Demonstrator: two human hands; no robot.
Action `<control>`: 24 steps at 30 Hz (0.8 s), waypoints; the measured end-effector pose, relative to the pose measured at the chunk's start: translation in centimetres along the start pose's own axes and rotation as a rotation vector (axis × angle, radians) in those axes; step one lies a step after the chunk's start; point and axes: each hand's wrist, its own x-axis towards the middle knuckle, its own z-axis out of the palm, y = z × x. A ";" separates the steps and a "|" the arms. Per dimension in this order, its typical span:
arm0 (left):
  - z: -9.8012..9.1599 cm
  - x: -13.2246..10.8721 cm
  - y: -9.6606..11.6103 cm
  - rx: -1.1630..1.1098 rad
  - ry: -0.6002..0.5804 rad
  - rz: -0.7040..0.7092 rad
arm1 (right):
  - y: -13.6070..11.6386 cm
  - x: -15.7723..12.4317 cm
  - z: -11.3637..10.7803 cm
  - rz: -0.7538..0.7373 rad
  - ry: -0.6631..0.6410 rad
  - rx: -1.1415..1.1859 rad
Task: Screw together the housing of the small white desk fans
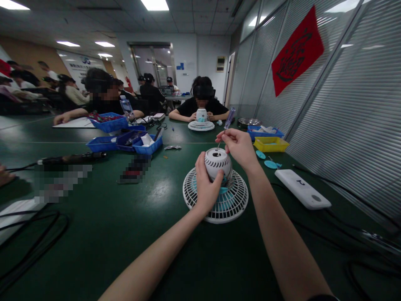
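Note:
A small white fan (216,161) lies face down on the green table, its round grille (230,211) flat against the surface and light-blue blades showing through the bars. My left hand (207,184) is wrapped round the side of the motor housing, thumb toward me. In my right hand (236,144) is a screwdriver with a clear purple handle (230,117). Its thin shaft points down at the dark opening in the top of the housing. Whether the tip touches a screw is too small to tell.
Right of the fan are light-blue round parts (271,164), a yellow tray (272,144), a blue tray (266,132) and a white power bank (302,189) with cables. Blue bins (148,146) stand at left. Opposite, a person (203,100) handles another fan (201,121).

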 end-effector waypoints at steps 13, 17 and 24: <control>0.1 0.0 0.1 0.004 0.002 -0.001 | 0.4 0.0 -0.2 -0.075 0.046 -0.159; 0.2 0.0 0.1 0.008 0.008 -0.003 | 0.3 -0.1 -0.3 -0.085 0.062 -0.211; 0.2 0.0 0.0 0.003 0.005 -0.007 | 0.2 -0.1 -0.2 -0.059 0.072 -0.172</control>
